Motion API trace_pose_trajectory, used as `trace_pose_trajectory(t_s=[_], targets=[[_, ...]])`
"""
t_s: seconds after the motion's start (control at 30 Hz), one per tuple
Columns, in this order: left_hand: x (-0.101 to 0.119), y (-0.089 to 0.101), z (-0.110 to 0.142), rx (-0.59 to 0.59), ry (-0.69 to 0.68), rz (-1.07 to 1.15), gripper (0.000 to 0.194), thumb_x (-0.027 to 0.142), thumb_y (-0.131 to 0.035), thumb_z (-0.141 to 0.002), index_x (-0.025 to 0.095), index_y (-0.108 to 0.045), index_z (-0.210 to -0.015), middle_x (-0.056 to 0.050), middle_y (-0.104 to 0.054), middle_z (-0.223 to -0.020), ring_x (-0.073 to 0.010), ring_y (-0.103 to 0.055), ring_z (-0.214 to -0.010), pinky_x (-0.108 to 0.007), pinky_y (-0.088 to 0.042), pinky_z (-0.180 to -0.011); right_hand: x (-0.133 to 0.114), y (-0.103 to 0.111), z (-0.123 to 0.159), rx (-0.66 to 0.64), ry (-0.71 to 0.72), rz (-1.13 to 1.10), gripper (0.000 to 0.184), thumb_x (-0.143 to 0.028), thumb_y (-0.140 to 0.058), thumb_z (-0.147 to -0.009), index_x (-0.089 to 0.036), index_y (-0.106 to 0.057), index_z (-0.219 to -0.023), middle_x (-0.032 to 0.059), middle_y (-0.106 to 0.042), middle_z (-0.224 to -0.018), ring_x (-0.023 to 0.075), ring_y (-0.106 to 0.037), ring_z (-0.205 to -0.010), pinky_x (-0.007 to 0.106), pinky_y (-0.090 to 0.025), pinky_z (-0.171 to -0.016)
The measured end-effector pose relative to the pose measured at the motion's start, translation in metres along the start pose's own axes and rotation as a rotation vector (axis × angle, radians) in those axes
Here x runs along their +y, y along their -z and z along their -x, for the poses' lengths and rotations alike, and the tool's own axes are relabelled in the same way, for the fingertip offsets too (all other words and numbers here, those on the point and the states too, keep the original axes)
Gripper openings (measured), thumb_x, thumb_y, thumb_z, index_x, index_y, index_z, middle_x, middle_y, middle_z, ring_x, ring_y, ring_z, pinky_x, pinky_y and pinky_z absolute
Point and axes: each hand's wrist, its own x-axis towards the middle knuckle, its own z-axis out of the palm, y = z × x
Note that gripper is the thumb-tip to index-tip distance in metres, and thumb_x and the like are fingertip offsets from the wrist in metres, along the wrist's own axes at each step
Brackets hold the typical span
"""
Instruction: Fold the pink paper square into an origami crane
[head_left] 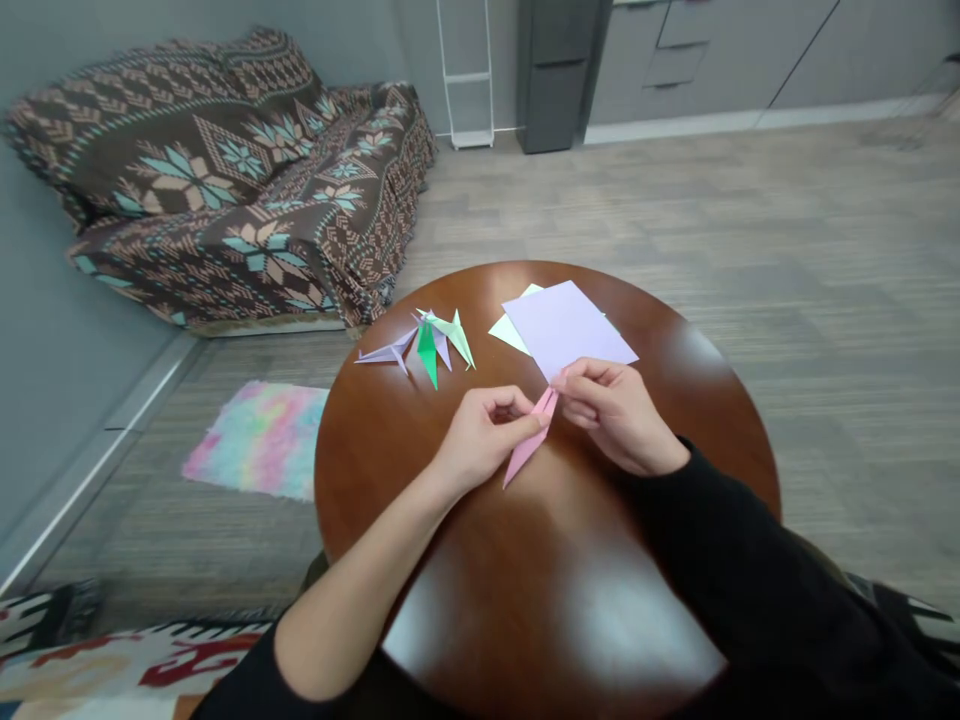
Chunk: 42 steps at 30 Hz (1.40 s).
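A narrow folded piece of pink origami paper [529,447] is held between both hands above the round table. My left hand [491,430] pinches its middle between thumb and fingers. At its upper end, my right hand [611,405] pinches the tip, and the fingers hide part of it. The pink paper's lower end tapers to a point toward me. Just beyond the right hand lies a flat lilac paper sheet [571,325], partly covering a pale green sheet [511,335].
Several folded paper cranes lie at the table's far left, including a green one [427,352], a pale green one [456,335] and a lilac one [390,352]. The brown table [390,460] is glossy. Past it are a covered sofa [247,200] and a fluffy rug [262,440].
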Motion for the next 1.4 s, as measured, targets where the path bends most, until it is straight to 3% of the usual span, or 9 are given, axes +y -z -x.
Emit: trace_pose_trajectory(t_s=[0.17,0.3,0.43,0.6,1.07,1.23,1.3,1.4], targets=[[-0.004,0.002,-0.002,0.083,0.016,0.052,0.025,0.033,-0.084,-0.075,0.014,-0.070,-0.068,0.000,-0.065,-0.065,-0.0105,-0.052,-0.060,-0.024,-0.039,-0.061,0.001,0.006,-0.004,0.118,0.101,0.052,0.029,-0.043,-0.079,-0.079,-0.021,-0.062,-0.075,-0.0082,-0.041,-0.055,0.0071,-0.028,-0.046,0.024,-0.021,-0.044],[-0.007,0.004,-0.005,0.147,0.022,0.166,0.026,0.036,-0.086,-0.075,0.014,-0.073,-0.079,0.001,-0.066,-0.069,-0.0081,-0.050,-0.057,-0.021,-0.039,-0.056,0.007,-0.001,0.000,-0.011,0.092,0.221,0.023,-0.039,-0.081,-0.080,-0.018,-0.070,-0.080,-0.0030,-0.058,-0.059,0.0105,-0.046,-0.051,0.025,-0.035,-0.049],[-0.004,0.004,-0.004,0.114,0.103,0.245,0.028,0.037,-0.086,-0.075,0.017,-0.069,-0.086,0.001,-0.066,-0.070,-0.0102,-0.059,-0.060,-0.021,-0.048,-0.056,0.008,-0.007,0.004,-0.075,0.120,0.357,0.012,-0.027,-0.075,-0.081,-0.018,-0.070,-0.076,0.0003,-0.067,-0.071,0.0140,-0.057,-0.063,0.027,-0.044,-0.061],[-0.003,0.003,-0.003,0.174,0.017,0.106,0.028,0.038,-0.083,-0.078,0.015,-0.068,-0.076,0.003,-0.060,-0.059,-0.0065,-0.046,-0.046,-0.020,-0.035,-0.045,0.009,-0.005,0.006,-0.112,0.098,0.453,0.009,-0.022,-0.067,-0.082,-0.019,-0.064,-0.073,-0.0018,-0.062,-0.063,0.0134,-0.053,-0.055,0.026,-0.041,-0.055],[-0.011,0.000,-0.005,0.279,0.013,0.077,0.030,0.038,-0.086,-0.074,0.014,-0.070,-0.065,0.002,-0.058,-0.052,-0.0079,-0.044,-0.049,-0.023,-0.031,-0.051,0.007,-0.007,0.005,-0.088,0.051,0.485,0.008,-0.022,-0.063,-0.075,-0.017,-0.065,-0.068,-0.0011,-0.065,-0.062,0.0128,-0.055,-0.056,0.026,-0.041,-0.057],[-0.009,0.012,-0.008,0.424,-0.046,0.207,0.024,0.029,-0.086,-0.073,0.014,-0.069,-0.066,0.003,-0.056,-0.054,-0.0055,-0.043,-0.049,-0.021,-0.030,-0.050,0.011,0.002,0.001,-0.085,0.018,0.495,0.007,-0.017,-0.061,-0.071,-0.017,-0.067,-0.068,-0.0008,-0.063,-0.059,0.0127,-0.053,-0.053,0.026,-0.039,-0.054],[-0.007,0.016,-0.010,0.454,-0.061,0.227,0.024,0.028,-0.086,-0.073,0.014,-0.068,-0.066,0.004,-0.055,-0.054,-0.0049,-0.042,-0.049,-0.020,-0.031,-0.050,0.012,0.004,-0.001,-0.080,0.012,0.480,0.007,-0.018,-0.061,-0.073,-0.017,-0.066,-0.068,-0.0007,-0.062,-0.058,0.0129,-0.053,-0.052,0.027,-0.039,-0.053],[-0.006,0.015,-0.010,0.409,-0.055,0.212,0.024,0.028,-0.087,-0.072,0.014,-0.068,-0.066,0.004,-0.056,-0.054,-0.0049,-0.043,-0.048,-0.020,-0.031,-0.049,0.010,0.003,-0.001,-0.085,0.010,0.441,0.013,-0.028,-0.061,-0.081,-0.017,-0.067,-0.077,0.0006,-0.065,-0.065,0.0130,-0.052,-0.054,0.027,-0.039,-0.053]])
